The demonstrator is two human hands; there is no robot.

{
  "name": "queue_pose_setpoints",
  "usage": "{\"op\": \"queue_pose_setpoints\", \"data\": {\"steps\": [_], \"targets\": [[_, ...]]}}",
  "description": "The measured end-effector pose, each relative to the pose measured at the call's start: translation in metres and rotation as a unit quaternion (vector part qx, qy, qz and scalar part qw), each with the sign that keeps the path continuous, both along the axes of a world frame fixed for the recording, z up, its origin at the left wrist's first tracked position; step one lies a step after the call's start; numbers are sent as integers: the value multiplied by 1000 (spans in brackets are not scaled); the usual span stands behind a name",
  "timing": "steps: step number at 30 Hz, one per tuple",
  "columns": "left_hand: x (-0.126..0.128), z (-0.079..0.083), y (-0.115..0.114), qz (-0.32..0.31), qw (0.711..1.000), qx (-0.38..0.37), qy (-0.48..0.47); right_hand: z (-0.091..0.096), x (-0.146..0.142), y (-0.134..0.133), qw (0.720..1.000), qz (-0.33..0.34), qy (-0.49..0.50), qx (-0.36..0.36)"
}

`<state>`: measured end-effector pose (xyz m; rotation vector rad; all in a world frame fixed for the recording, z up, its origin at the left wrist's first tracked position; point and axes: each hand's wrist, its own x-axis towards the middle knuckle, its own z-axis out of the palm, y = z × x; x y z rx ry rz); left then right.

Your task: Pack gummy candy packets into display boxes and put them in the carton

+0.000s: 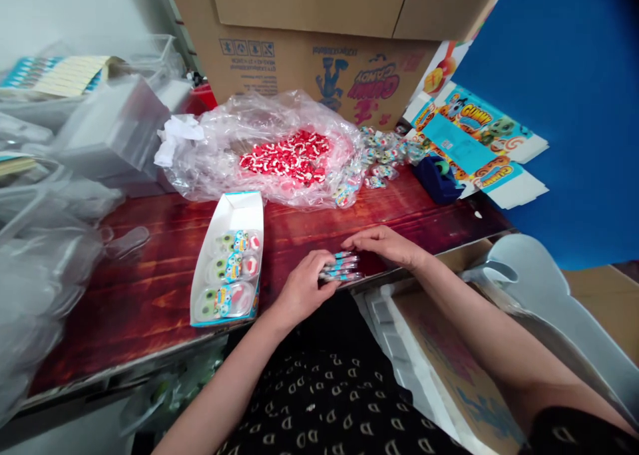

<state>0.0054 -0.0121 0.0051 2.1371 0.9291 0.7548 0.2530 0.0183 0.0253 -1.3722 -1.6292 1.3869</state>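
My left hand (303, 287) and my right hand (387, 244) close from both sides on a small stack of wrapped candy packets (341, 267) near the front edge of the red wooden table (150, 289). The left fingers curl round the stack's left end; the right fingers lie over its right end. To the left stands an open white and blue display box (230, 259) holding three packets in a row. Farther back lies a clear plastic bag (259, 146) with red and white candies (287, 157), and beside it a loose pile of packets (382, 152).
A big cardboard carton (309, 49) printed "Gummy Candy" stands at the back. Flat unfolded display boxes (479, 142) lie at the right on a blue surface. Clear plastic bags and bins (74, 149) crowd the left. A carton with white trays (439, 362) sits by my right knee.
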Motion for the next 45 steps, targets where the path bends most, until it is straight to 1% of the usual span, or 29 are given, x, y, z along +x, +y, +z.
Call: {"op": "queue_pose_setpoints", "data": {"steps": [1, 2, 3, 4, 5, 6, 7, 8, 9, 11, 14, 17, 22, 24, 27, 32, 35, 38, 42, 45], "targets": [[0, 0, 0, 5, 1000, 1, 3, -2, 7, 12, 999, -49, -12, 19], [0, 0, 1, 10, 1000, 1, 7, -3, 15, 26, 992, -116, -35, 46], [1, 0, 1, 14, 1000, -1, 11, -5, 24, 41, 977, -188, -70, 76], [1, 0, 1, 19, 1000, -6, 15, -7, 34, 58, 954, -252, -126, 106], [1, 0, 0, 23, 999, -12, 18, -8, 43, 74, 924, -295, -200, 135], [1, 0, 0, 28, 999, -18, 19, -9, 52, 89, 892, -318, -284, 152], [0, 0, -1, 32, 999, -23, 19, -10, 59, 103, 863, -320, -359, 155], [0, -1, -1, 36, 999, -27, 18, -11, 65, 116, 843, -309, -413, 154], [0, -1, -2, 39, 999, -28, 17, -12, 69, 126, 832, -290, -449, 150], [-1, -1, -2, 36, 999, -27, 17, -15, 74, 142, 833, -244, -476, 146], [-2, -1, -2, 23, 999, -25, 17, -17, 79, 153, 838, -178, -495, 146], [-2, 0, -1, 21, 999, -25, 16, -15, 87, 151, 835, -123, -518, 138], [0, -1, -1, 18, 999, -34, 20, -3, 92, 132, 823, -65, -552, 116], [0, -2, -2, 17, 999, -34, 19, 3, 88, 127, 816, -57, -566, 102], [0, -1, -2, 14, 999, -31, 15, 8, 78, 128, 809, -45, -578, 99], [0, -1, -3, 16, 999, -30, 17, 7, 64, 135, 817, 20, -564, 121], [0, -2, -3, 16, 999, -26, 16, 8, 63, 131, 817, 39, -562, 123], [1, -3, -3, 13, 1000, -22, 14, 8, 62, 118, 811, 32, -572, 114], [1, -3, -3, 7, 1000, -17, 9, 3, 58, 97, 785, -18, -612, 99], [1, -3, -4, 6, 1000, -16, 11, 0, 55, 86, 777, -57, -616, 112]]}}
